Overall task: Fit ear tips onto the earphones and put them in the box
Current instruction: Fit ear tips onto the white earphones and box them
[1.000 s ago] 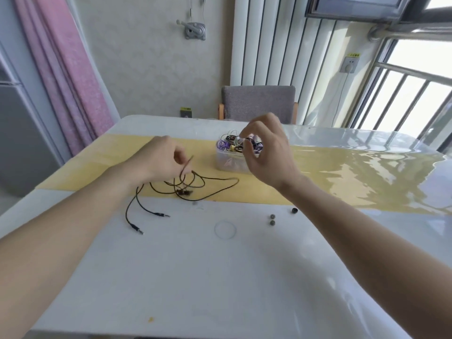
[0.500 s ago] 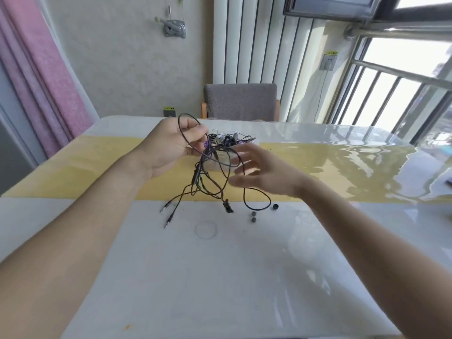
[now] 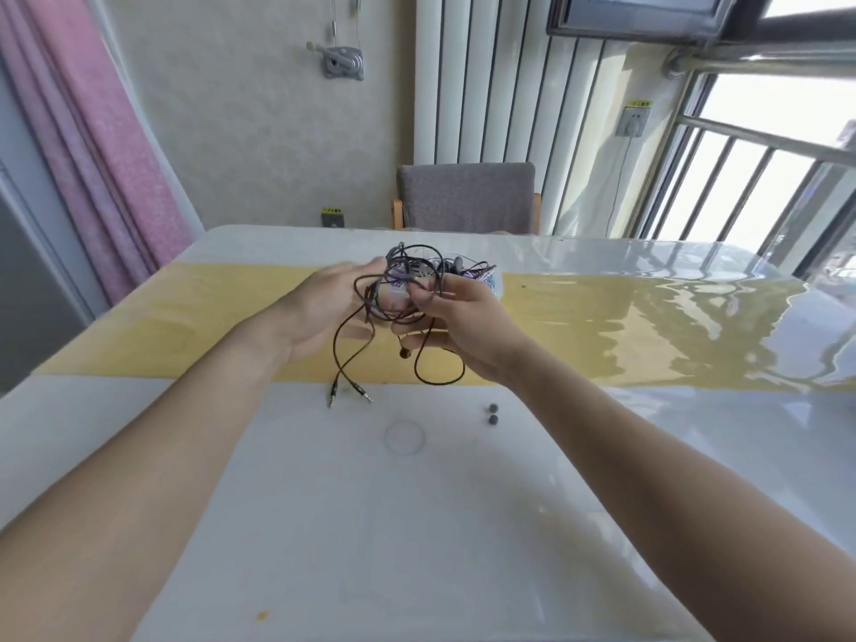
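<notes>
Worktop [image 3: 417, 525]: white and glossy nearest the camera, with a yellow runner [image 3: 185, 326] lying across it farther back.

Loose ear tips [image 3: 493, 413]: two small grey ones lie side by side on the white surface, below the right forearm, unfitted and apart from the cables.

Plugs [image 3: 349, 392]: two jack plugs dangle at the ends of black leads, close over the worktop where the white meets the runner; whether they touch it I cannot tell.

Earphones [image 3: 393, 312]: a black tangle of cable held between both hands above the runner, with one earbud [image 3: 405, 353] hanging just under the right hand — whether it carries a tip is too small to tell.

Left hand [image 3: 324, 308]: palm turned inward, fingers [image 3: 366, 273] fairly straight alongside the bundle, steadying it rather than gripping.

Right hand [image 3: 458, 326]: fingers curled, with cable pinched between thumb and forefinger and loops draped across it.

Box [image 3: 494, 285]: a clear tub directly behind the hands, mostly hidden, already heaped with other coloured earphones.

Step in hand: by my reading, gathering the black cables into a bundle and bringing them toward the box.

Next move: probably lowering the bundle over the rim and freeing the draped loops from the right fingers — the hanging plugs and low loop would need tucking in so nothing trails out. The two grey tips would then want a pair to go on.
</notes>
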Tool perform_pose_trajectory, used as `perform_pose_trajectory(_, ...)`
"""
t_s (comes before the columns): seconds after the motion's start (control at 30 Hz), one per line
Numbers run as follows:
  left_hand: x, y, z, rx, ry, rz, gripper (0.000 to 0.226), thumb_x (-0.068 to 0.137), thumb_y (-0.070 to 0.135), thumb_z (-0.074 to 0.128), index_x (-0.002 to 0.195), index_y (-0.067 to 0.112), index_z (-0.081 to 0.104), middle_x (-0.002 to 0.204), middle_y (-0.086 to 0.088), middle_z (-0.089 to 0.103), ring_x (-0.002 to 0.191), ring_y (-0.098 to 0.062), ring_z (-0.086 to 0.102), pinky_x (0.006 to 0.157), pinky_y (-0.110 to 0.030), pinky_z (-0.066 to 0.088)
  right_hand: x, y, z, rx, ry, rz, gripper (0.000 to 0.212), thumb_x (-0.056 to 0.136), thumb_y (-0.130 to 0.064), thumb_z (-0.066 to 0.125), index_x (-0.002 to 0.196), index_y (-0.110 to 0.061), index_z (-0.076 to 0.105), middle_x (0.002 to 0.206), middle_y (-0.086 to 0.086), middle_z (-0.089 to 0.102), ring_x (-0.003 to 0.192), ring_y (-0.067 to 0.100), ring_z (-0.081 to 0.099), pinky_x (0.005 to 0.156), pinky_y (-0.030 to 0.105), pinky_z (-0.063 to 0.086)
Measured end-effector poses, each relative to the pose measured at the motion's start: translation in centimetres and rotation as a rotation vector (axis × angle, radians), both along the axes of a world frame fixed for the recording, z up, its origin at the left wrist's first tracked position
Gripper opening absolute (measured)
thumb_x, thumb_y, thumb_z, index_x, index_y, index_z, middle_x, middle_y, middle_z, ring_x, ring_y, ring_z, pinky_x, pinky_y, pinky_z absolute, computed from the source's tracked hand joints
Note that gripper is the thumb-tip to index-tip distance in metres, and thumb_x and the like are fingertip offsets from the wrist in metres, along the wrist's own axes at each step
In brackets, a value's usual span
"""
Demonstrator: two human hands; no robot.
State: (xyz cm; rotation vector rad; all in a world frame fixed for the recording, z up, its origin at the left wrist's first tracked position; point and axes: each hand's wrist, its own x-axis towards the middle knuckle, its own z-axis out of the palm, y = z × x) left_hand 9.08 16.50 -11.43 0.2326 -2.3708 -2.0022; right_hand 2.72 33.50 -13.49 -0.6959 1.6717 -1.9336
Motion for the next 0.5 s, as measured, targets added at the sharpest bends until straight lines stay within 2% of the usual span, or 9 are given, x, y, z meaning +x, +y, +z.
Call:
perform_pose_trajectory(0.07, 0.5, 0.1, -0.6, 0.021, -0.084, -0.122, 0.045, 0.091, 0.051, 0.053, 0.110, 0.011, 0.064, 0.103, -0.016, 0.068, 0.087, -0.031, 0.065, 0.083, -0.041, 0.047, -0.1, -0.1, 0.3, -0.014, -0.012, 0.011, 0.010, 0.102, -0.007, 0.053, 0.106, -0.002, 0.061, 0.092, 0.012, 0.069, 0.079, 0.029, 0.068, 0.070, 0.035, 0.061)
perform_pose_trajectory(0.13, 0.6, 0.3, -1.2, 0.054, -0.060, -0.165, 0.043, 0.091, 0.043, 0.056, 0.115, 0.008, 0.064, 0.099, -0.014, 0.068, 0.078, -0.031, 0.065, 0.074, -0.038, 0.052, -0.2, 0.4, 0.8, 0.010, -0.004, 0.074, 0.017, 0.101, -0.007, 0.055, 0.113, 0.002, 0.062, 0.097, 0.017, 0.067, 0.085, 0.031, 0.067, 0.075, 0.036, 0.060)
perform_pose_trajectory(0.2, 0.5, 0.6, -1.6, 0.138, 0.003, -0.136, 0.031, 0.094, 0.030, 0.055, 0.114, 0.007, 0.062, 0.093, -0.008, 0.066, 0.069, -0.029, 0.062, 0.065, -0.034, 0.052, -0.5, 1.5, 1.2, 0.052, 0.043, 0.107, 0.019, 0.100, -0.010, 0.056, 0.115, -0.001, 0.065, 0.097, 0.014, 0.068, 0.090, 0.028, 0.065, 0.075, 0.032, 0.055)
perform_pose_trajectory(0.27, 0.5, 0.7, -1.8, 0.219, 0.068, -0.069, 0.015, 0.097, 0.018, 0.052, 0.103, 0.009, 0.062, 0.086, -0.006, 0.066, 0.062, -0.025, 0.059, 0.060, -0.031, 0.051, -1.0, 2.5, 1.5, 0.041, 0.096, -0.021, 0.016, 0.095, -0.006, 0.056, 0.104, -0.010, 0.069, 0.093, 0.008, 0.068, 0.088, 0.023, 0.062, 0.070, 0.028, 0.047)
perform_pose_trajectory(0.37, 0.1, 1.0, -2.2, 0.369, 0.140, -0.028, 0.012, 0.099, 0.013, 0.048, 0.094, 0.010, 0.059, 0.078, -0.004, 0.063, 0.058, -0.018, 0.056, 0.057, -0.029, 0.049, -1.3, 3.3, 0.3, 0.072, 0.055, -0.269, 0.024, 0.089, 0.009, 0.049, 0.101, -0.006, 0.064, 0.091, 0.010, 0.062, 0.080, 0.022, 0.059, 0.067, 0.028, 0.048)
perform_pose_trajectory(0.43, -0.1, 1.8, -2.3, 0.504, 0.160, -0.019, 0.012, 0.100, 0.012, 0.045, 0.096, 0.009, 0.056, 0.079, -0.005, 0.062, 0.058, -0.016, 0.057, 0.058, -0.029, 0.052, -0.9, 3.6, -1.0, 0.178, 0.012, -0.191, 0.030, 0.089, 0.017, 0.050, 0.111, 0.000, 0.059, 0.098, 0.015, 0.061, 0.083, 0.027, 0.062, 0.073, 0.032, 0.057)
perform_pose_trajectory(0.5, -0.4, 2.7, -2.4, 0.610, 0.177, 0.019, 0.014, 0.101, 0.010, 0.042, 0.096, 0.009, 0.055, 0.079, -0.006, 0.063, 0.060, -0.016, 0.059, 0.058, -0.029, 0.055, 0.0, 3.8, -1.7, 0.180, -0.045, -0.023, 0.036, 0.088, 0.019, 0.056, 0.118, 0.001, 0.058, 0.100, 0.016, 0.062, 0.085, 0.029, 0.064, 0.079, 0.034, 0.061)
